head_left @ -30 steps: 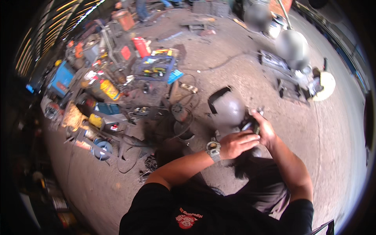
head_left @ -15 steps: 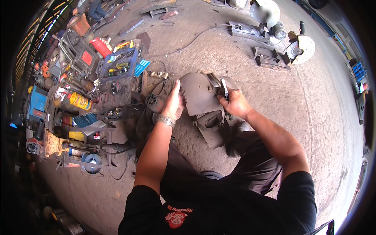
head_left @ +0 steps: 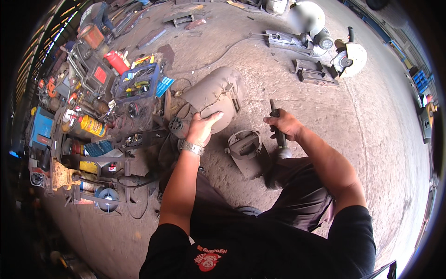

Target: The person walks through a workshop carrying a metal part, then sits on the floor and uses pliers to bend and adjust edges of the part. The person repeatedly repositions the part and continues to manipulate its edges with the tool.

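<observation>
My left hand (head_left: 200, 130) grips the lower edge of a dusty grey-brown welding mask (head_left: 204, 93), thumb lying over its near face. The mask is tilted, with its curved shell toward the upper left. In my right hand (head_left: 287, 124), fingers wrap round a slim, dark, long hand tool (head_left: 280, 137); its narrow end points away from me and its exact kind is unclear. Between my hands and nearer to me, a flat dark piece with a curved headband (head_left: 245, 143) rests on the floor.
At left stand a blue tool tray (head_left: 139, 81), a yellow bottle (head_left: 93, 125) and a cluttered metal rack (head_left: 102, 158). Two cut-off saws (head_left: 346, 60) (head_left: 309, 18) are at the far right. A cable (head_left: 223, 56) crosses the concrete floor. Another person (head_left: 95, 16) bends at the far left.
The mask has turned and moved up and left in my left hand. My right hand has come off it and moved right with the tool, uncovering the headband piece.
</observation>
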Tool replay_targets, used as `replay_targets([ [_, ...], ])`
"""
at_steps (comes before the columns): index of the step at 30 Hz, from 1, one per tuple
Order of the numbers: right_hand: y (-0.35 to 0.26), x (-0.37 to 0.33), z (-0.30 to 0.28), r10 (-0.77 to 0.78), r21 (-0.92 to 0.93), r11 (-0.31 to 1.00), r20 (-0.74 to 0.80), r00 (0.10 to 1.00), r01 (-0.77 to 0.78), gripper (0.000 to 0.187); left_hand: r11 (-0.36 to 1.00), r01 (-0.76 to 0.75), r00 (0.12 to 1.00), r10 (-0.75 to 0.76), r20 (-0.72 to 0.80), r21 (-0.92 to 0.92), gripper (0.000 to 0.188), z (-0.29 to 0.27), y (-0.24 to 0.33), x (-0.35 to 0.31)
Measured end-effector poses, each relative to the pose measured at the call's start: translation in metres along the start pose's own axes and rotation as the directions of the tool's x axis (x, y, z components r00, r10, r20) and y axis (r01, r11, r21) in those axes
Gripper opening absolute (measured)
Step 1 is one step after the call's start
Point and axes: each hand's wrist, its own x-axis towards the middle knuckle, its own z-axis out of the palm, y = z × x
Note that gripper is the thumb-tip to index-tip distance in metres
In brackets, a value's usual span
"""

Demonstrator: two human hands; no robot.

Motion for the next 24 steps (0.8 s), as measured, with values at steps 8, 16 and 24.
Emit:
replay_targets([
  [8, -0.038, -0.033, 0.007, -0.541, -0.600, 0.630, 0.118, 0.833, 0.494, 0.065, 0.771, -0.284, 0.958, 0.251, 0.138, 0.570, 0.025, 0.010, 0.012, -0.007],
  [16, -0.095, -0.027, 0.005, -0.835, -0.835, 0.178, 0.152, 0.529, 0.521, 0.037, 0.657, -0.391, 0.920, 0.268, 0.285, 0.644, 0.025, 0.021, 0.010, -0.010],
  [24, -0.126, -0.040, 0.005, -0.880, -0.723, 0.448, -0.253, 0.401, 0.526, 0.035, 0.668, -0.460, 0.888, 0.329, 0.322, 0.585, 0.018, 0.019, -0.003, -0.009],
])
